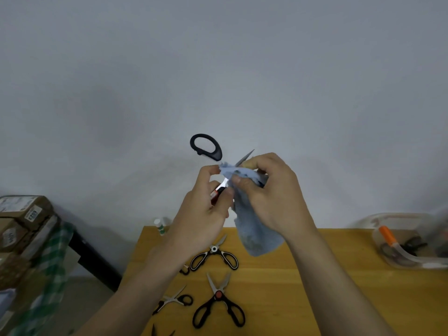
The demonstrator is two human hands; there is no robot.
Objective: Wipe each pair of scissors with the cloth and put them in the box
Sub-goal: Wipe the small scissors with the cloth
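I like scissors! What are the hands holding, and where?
Left hand grips open black scissors by the lower handle; right hand pinches blue cloth around a blade.

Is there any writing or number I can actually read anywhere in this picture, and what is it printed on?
"6023": on a white sticker, turned sideways, on the upper cardboard box at the far left.
The sticker on the lower cardboard box: too blurred to read.
The white label on top of the upper box: too small and blurred to read.
The small bottle at the table's back edge: print unreadable.
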